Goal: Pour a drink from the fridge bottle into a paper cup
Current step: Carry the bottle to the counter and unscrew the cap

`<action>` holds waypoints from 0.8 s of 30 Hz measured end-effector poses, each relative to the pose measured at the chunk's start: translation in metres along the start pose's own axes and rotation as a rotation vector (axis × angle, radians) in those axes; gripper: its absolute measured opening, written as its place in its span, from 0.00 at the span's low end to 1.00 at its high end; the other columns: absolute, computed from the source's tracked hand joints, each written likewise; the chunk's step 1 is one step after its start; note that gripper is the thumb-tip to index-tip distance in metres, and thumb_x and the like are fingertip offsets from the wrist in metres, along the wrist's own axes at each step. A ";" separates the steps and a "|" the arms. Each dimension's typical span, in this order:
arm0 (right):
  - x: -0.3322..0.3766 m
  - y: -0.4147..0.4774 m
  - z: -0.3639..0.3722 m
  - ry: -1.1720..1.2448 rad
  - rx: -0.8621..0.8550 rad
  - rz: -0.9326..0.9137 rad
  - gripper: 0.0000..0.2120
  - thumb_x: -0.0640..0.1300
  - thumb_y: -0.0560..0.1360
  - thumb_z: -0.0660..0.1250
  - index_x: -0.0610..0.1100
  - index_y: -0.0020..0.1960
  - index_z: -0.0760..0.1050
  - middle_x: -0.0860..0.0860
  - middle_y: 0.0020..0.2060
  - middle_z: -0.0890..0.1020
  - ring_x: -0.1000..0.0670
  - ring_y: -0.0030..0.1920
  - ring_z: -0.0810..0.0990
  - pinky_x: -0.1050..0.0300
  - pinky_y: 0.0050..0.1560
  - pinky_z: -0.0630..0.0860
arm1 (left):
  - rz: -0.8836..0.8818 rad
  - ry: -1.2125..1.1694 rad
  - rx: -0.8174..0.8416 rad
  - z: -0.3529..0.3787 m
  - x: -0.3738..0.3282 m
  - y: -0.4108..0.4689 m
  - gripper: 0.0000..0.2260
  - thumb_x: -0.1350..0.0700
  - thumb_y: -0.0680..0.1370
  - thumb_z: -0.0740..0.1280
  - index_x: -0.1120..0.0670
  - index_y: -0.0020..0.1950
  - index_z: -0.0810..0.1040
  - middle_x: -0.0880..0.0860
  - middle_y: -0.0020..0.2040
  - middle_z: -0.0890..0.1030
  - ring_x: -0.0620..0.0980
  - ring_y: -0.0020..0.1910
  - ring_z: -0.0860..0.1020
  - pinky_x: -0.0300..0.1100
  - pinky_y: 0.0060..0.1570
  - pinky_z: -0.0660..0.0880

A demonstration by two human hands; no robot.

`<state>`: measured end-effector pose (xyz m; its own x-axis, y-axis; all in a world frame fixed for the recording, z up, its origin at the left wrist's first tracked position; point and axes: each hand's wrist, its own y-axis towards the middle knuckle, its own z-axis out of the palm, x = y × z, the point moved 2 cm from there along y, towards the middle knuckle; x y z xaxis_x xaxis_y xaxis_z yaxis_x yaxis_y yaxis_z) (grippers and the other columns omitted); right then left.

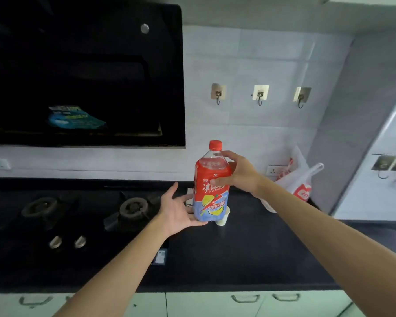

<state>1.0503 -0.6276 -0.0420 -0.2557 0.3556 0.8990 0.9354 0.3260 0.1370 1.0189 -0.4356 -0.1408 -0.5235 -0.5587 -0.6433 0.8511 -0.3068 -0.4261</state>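
A large ice tea bottle with a red cap and a red and blue label is held upright above the black countertop. My right hand grips its upper body from the right. My left hand cups its bottom from the left, palm up. A white paper cup stands on the counter right behind the bottle's base, mostly hidden by it. The cap is on the bottle.
A gas hob with two burners and two knobs lies left. A black range hood hangs above it. A red and white plastic bag sits at the back right by a wall socket. Wall hooks above.
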 end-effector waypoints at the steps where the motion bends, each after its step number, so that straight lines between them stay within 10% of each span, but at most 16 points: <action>1: -0.005 0.003 -0.003 -0.005 -0.013 0.010 0.36 0.39 0.65 0.81 0.49 0.68 0.70 0.48 0.55 0.84 0.52 0.51 0.85 0.54 0.50 0.83 | -0.006 0.007 0.008 0.002 0.000 0.008 0.33 0.34 0.79 0.57 0.60 0.69 0.72 0.68 0.64 0.77 0.71 0.64 0.75 0.70 0.62 0.69; 24: -0.113 0.031 -0.009 0.003 -0.156 0.178 0.33 0.37 0.65 0.81 0.48 0.65 0.70 0.54 0.54 0.82 0.57 0.51 0.84 0.60 0.47 0.82 | -0.206 -0.017 0.046 -0.042 0.027 0.142 0.35 0.34 0.77 0.58 0.61 0.71 0.70 0.69 0.65 0.76 0.72 0.64 0.75 0.71 0.68 0.64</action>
<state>1.1101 -0.6659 -0.1352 -0.0832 0.3929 0.9158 0.9921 0.1189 0.0392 1.1240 -0.4619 -0.2456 -0.6859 -0.4938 -0.5345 0.7276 -0.4502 -0.5176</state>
